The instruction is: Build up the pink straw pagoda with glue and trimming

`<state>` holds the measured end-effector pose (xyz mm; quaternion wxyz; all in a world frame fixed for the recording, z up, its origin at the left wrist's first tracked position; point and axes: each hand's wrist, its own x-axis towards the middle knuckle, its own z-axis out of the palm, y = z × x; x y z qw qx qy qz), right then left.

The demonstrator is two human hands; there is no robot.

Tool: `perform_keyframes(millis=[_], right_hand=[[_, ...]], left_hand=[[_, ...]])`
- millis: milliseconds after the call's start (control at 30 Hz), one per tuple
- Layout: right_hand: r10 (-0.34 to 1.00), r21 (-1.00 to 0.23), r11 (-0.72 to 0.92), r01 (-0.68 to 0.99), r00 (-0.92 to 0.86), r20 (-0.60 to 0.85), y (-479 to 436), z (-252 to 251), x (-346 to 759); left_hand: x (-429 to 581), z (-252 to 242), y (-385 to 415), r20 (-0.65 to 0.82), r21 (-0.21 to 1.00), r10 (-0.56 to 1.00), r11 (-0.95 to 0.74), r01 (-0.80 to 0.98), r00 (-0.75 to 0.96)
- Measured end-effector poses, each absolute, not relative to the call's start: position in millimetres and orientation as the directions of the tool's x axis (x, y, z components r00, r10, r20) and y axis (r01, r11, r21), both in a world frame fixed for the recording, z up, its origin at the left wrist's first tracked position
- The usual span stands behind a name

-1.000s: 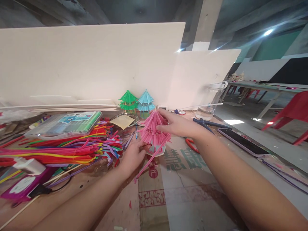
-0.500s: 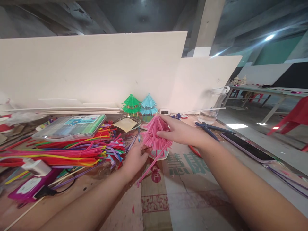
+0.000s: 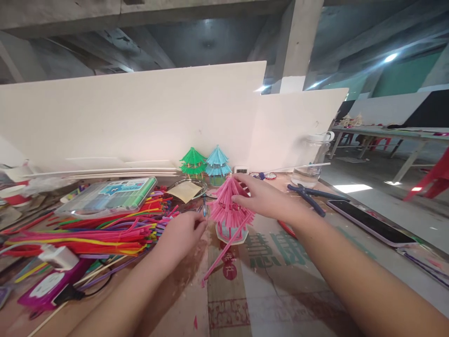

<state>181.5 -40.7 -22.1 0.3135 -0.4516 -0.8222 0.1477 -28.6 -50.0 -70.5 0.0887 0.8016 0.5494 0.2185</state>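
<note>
A pink pagoda-shaped model (image 3: pixel 229 208) made of pipe cleaners stands on the cardboard-covered table (image 3: pixel 280 271). My right hand (image 3: pixel 261 199) rests on its upper tiers, fingers pressed round the top. A loose pink strand (image 3: pixel 226 250) hangs from it down to the table. My left hand (image 3: pixel 182 234) hovers just left of the model, fingers curled loosely, not touching it. Behind the model stand a green pagoda (image 3: pixel 192 163) and a blue pagoda (image 3: pixel 217 164).
A heap of coloured pipe cleaners (image 3: pixel 94 227) and a clear plastic case (image 3: pixel 107 196) lie at the left. Blue pliers (image 3: pixel 308 194), a phone (image 3: pixel 370 222) and a glass jar (image 3: pixel 310 164) sit at the right. White boards (image 3: pixel 140 117) wall the back.
My left hand has drawn back to the left, away from the model's lower edge. The right hand stays on the top. The camera has tilted up slightly.
</note>
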Motion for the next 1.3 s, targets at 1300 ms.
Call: perform_keyframes(millis=[1300], right_hand=[[0.831,-0.483,0.555,0.677,-0.441,0.338,-39.8,-11.6,199.9]], left_hand=[[23.9,-22.2,-36.7,0.443,0.304,0.736,-0.661,0.687,0.512]])
